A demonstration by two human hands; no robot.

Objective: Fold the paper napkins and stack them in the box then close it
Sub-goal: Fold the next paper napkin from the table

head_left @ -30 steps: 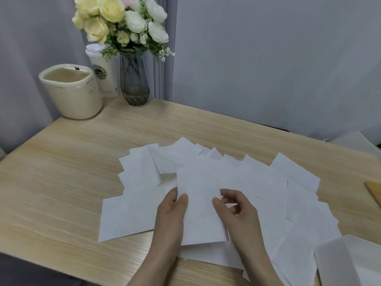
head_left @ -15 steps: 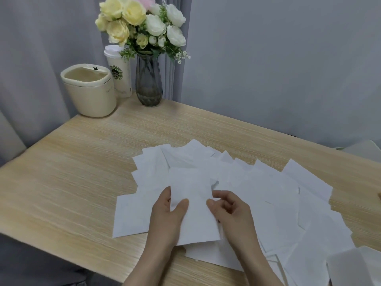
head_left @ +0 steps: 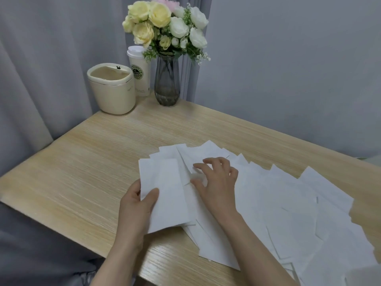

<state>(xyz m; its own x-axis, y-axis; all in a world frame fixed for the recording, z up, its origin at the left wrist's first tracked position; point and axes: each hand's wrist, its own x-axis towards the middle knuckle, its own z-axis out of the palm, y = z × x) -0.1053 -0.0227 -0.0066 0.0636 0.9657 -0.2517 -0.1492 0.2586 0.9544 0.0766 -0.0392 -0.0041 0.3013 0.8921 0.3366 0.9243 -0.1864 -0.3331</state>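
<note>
A person at a wooden table folds paper napkins, w/ the left hand pinching a folded napkin by its near-left edge, thumb on top, fingers beneath. The right hand hovers over the loose napkins, fingers bent and spread, reaching for the next sheet; whether it has actually caught one can't be told from here. The pile fans out across the table from centre to the near-right corner, sheets overlapping. The box isn't clearly in sight; a pale blur at the bottom-right corner may be it, not certain.

To do this step well, probably: lift one sheet only, since thin paper clings to its neighbours; match corners before pressing the crease; keep the folded piece flat in the left hand so later ones stack square.

At the far-left corner stand a cream lidded bin, a takeaway cup and a dark glass vase of yellow and white flowers, close together. Grey curtains and a plain grey wall sit behind.
</note>
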